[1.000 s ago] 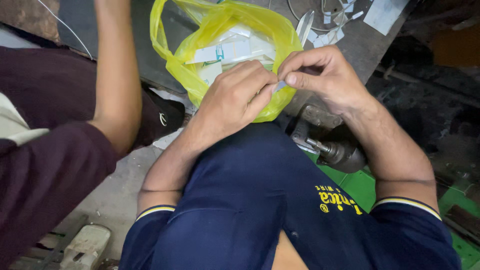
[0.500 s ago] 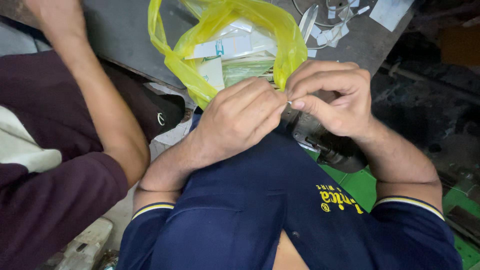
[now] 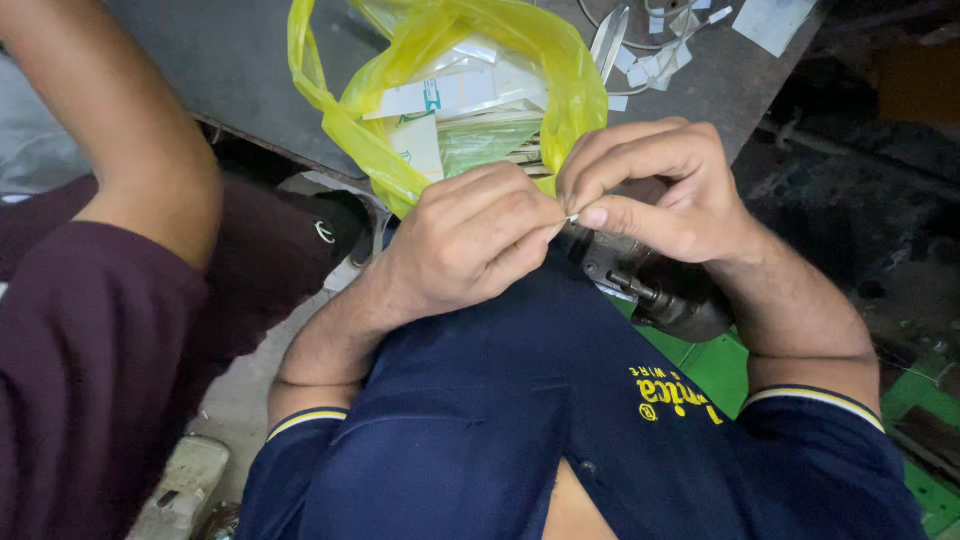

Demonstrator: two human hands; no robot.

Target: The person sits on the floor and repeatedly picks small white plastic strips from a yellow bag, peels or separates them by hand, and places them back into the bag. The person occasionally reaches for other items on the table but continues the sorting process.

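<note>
Head view: the left hand and right hand meet fingertip to fingertip, both pinching one tiny pale piece, too small to identify, held just between them over the person's lap. Over the past second the hands have drawn closer to the body and tightened together, the right fingers curling over the left, which suggests fine fiddly work on the piece is under way.

Just beyond the hands, a yellow bag sits open at the edge of the grey table. Inside it lie flat packets, white and pale green, rectangular, some with a teal mark. Farther beyond the right hand, white paper scraps and thin metal strips lie on the table. Under the right hand, a dark metal machine part shows above green flooring. Left of the left hand, another person's bare arm in a maroon sleeve reaches up toward the table.
</note>
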